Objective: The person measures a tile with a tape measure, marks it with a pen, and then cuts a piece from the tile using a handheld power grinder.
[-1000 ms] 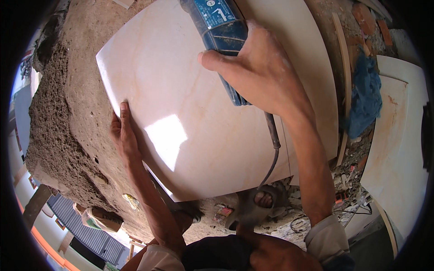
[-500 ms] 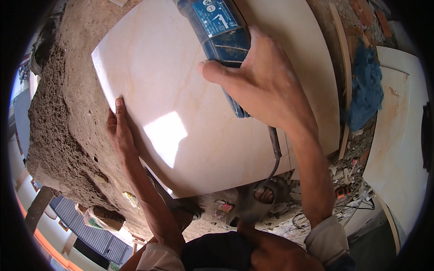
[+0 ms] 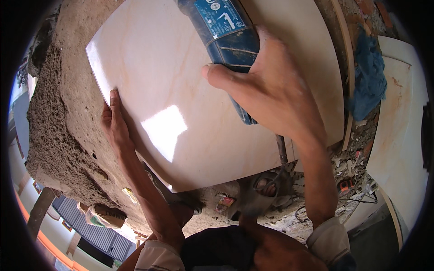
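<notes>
A large glossy cream tile [image 3: 203,149] with faint veining lies in front of me. My left hand [image 3: 115,122] grips its left edge, thumb on top and the other fingers at the rim, partly hidden. My right hand [image 3: 275,86] is wrapped round the rear body of a blue corded angle grinder [image 3: 233,47] above the tile. The grinder's front end and any disc are cut off by the top of the view. Its black cord [image 3: 281,149] hangs toward me from the rear. Sunlight makes a bright patch on the tile.
Rough earthy ground [image 3: 72,113] lies to the left. On the right are a wooden strip [image 3: 347,67], a crumpled blue cloth [image 3: 368,74] and more tiles [image 3: 393,122]. Rubble and an orange-black tape measure [image 3: 346,185] lie near my right forearm. My sandalled foot [image 3: 266,185] is by the tile's near edge.
The grinder and my right hand have shifted slightly right and toward me over the tile. My left hand keeps its hold on the edge. The whole view has moved a little.
</notes>
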### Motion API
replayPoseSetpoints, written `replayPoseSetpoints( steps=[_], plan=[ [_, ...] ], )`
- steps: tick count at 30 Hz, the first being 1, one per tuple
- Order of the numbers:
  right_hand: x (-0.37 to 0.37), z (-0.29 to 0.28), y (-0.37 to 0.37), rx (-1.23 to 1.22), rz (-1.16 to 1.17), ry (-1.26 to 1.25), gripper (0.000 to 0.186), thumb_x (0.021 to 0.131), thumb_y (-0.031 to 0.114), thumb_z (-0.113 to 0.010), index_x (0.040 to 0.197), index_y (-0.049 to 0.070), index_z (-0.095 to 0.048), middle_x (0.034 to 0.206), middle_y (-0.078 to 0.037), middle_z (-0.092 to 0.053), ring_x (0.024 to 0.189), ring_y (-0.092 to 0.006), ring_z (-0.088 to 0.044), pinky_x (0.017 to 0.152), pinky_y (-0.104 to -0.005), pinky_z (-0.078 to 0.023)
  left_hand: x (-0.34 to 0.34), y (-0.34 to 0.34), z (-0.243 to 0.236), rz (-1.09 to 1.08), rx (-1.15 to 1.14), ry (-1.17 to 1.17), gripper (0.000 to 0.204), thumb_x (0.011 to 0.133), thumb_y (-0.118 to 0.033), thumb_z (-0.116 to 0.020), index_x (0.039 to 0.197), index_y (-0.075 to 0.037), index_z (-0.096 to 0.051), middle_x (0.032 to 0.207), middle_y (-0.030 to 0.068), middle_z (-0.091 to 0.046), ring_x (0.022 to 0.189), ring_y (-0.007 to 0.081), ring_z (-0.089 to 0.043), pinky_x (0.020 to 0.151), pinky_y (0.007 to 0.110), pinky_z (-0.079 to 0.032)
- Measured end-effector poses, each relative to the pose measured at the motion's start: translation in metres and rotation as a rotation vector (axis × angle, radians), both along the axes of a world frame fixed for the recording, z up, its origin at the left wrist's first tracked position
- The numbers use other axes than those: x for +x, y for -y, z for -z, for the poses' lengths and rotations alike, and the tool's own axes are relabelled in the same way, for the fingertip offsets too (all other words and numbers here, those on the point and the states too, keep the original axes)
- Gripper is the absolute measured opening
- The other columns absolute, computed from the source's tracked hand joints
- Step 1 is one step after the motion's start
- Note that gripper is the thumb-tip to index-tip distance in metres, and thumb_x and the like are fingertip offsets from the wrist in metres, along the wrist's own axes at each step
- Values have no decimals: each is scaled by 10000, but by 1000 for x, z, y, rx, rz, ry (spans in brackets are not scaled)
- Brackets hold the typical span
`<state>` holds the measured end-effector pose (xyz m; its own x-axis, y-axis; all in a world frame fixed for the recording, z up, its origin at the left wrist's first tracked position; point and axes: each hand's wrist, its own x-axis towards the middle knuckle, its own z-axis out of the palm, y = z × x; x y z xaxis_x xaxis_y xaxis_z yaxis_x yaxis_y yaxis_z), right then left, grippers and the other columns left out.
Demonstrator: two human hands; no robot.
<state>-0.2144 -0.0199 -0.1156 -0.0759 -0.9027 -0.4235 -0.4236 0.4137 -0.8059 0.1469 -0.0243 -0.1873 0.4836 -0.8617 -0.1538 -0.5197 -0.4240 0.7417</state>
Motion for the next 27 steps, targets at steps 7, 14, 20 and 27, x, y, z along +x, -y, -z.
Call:
replayPoseSetpoints(
  steps=[7, 14, 20, 27],
  plan=[
    [1, -3, -14, -11, 16, -40, 525, 860, 405, -881, 1138, 15, -666, 775, -82, -691, 653, -193, -675, 681, -406, -582, 7, 2, 0, 34, 58, -10, 620, 1106, -579, -628, 1511, -118, -714, 1532, 107, -717, 1436, 245, -656, 1254, 516, -511],
    [0, -8, -27, 45, 32, 20, 575, 869, 408, -884, 1200, 3, -645, 786, -93, -709, 634, -193, -686, 647, -392, -579, 6, -1, 0, 31, 55, 14, 612, 1105, -572, -643, 1484, -99, -729, 1498, 114, -735, 1404, 230, -672, 1215, 477, -544],
    [-1, -7, -37, 34, 34, 10, 562, 866, 379, -890, 1199, -4, -648, 799, -97, -721, 621, -187, -686, 631, -388, -575, 5, 0, 4, 27, -31, -3, 624, 1060, -584, -722, 1414, -73, -773, 1378, 139, -798, 1299, 248, -740, 1148, 507, -583],
    [-4, -10, -48, 74, 45, 63, 530, 867, 357, -883, 1182, -4, -659, 803, -94, -720, 630, -185, -683, 635, -387, -574, 7, 0, 3, 17, -4, 7, 624, 1045, -606, -727, 1387, -89, -795, 1338, 120, -812, 1265, 238, -747, 1133, 527, -585]
  ],
)
